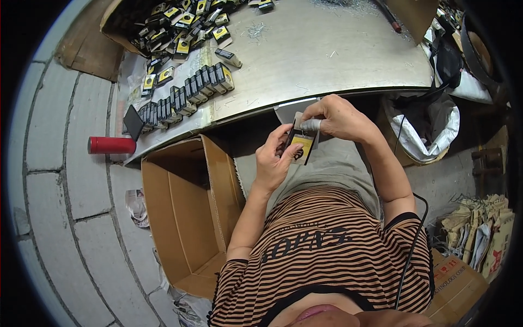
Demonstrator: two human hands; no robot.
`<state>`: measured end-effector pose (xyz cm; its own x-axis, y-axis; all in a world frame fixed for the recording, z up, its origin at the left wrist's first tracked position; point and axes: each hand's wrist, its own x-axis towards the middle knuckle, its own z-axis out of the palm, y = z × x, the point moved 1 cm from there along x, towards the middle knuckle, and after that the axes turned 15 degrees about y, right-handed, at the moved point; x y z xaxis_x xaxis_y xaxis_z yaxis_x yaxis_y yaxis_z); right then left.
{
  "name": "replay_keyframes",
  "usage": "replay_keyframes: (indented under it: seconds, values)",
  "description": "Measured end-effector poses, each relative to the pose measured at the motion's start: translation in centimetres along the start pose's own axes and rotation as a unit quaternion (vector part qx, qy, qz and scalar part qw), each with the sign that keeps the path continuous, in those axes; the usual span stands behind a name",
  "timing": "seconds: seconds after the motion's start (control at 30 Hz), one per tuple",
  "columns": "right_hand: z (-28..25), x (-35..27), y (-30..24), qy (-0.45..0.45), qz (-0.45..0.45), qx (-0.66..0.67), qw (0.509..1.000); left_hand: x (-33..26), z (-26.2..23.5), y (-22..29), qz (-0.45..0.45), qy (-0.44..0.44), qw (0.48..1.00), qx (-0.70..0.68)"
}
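Head view: the left hand has its grip clamped on a small yellow-and-black box above the lap, by the table; the right hand is at its raised flap, pinching or not I cannot tell. Similar boxes line the table's left.

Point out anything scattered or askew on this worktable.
Thin, shiny wire-like bits are strewn loose across the tabletop, looking spilled. At the far left, a heap of small boxes lies tumbled at all angles, which stands out against the orderly row of boxes nearer the edge.
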<state>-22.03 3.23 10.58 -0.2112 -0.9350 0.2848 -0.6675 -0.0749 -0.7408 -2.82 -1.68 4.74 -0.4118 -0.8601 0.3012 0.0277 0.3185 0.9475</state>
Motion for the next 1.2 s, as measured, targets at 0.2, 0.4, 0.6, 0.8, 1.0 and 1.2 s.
replay_keyframes:
  seconds: [0.2,0.4,0.6,0.8,1.0,1.2]
  values:
    - [0.6,-0.3,0.2,0.052,0.035,0.102,0.993,-0.3,-0.1,-0.8,-0.052,0.073,0.990,-0.105]
    - [3.0,-0.7,0.5,0.082,-0.001,0.204,0.976,-0.5,0.7,-0.2,0.020,0.031,0.997,-0.063]
    - [4.5,-0.7,1.3,0.055,0.124,0.416,0.899,-1.2,0.2,-1.5,0.112,0.067,0.991,-0.032]
    - [4.8,-2.4,1.3,-0.018,0.249,0.590,0.768,-1.3,0.4,-1.2,0.112,0.097,0.985,-0.087]
    - [6.1,-1.7,1.0,-0.042,0.203,0.653,0.729,0.0,0.0,-1.3,0.245,0.025,0.960,0.132]
    - [7.0,-1.9,1.8,0.044,0.244,0.503,0.828,-0.3,-0.6,-2.9,0.071,0.059,0.992,0.088]
